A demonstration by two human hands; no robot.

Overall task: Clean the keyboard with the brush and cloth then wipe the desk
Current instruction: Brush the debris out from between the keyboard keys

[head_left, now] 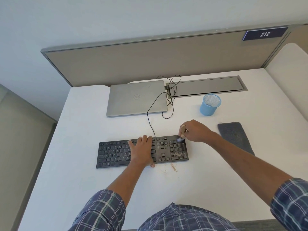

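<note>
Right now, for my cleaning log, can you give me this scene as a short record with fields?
left hand: flat on the keyboard, mid-board
right hand: grips the brush, bristles on the number pad's far edge
cloth: folded on the desk, right of the keyboard, untouched
crumbs: on lower number-pad keys and on the desk before them
also there: closed laptop, blue mesh cup

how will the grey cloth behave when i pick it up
The grey cloth lies flat on the desk, so it will probably droop rather than hold shape. Its fuzzy-looking surface suggests it won't slip easily, and it seems light.
</note>
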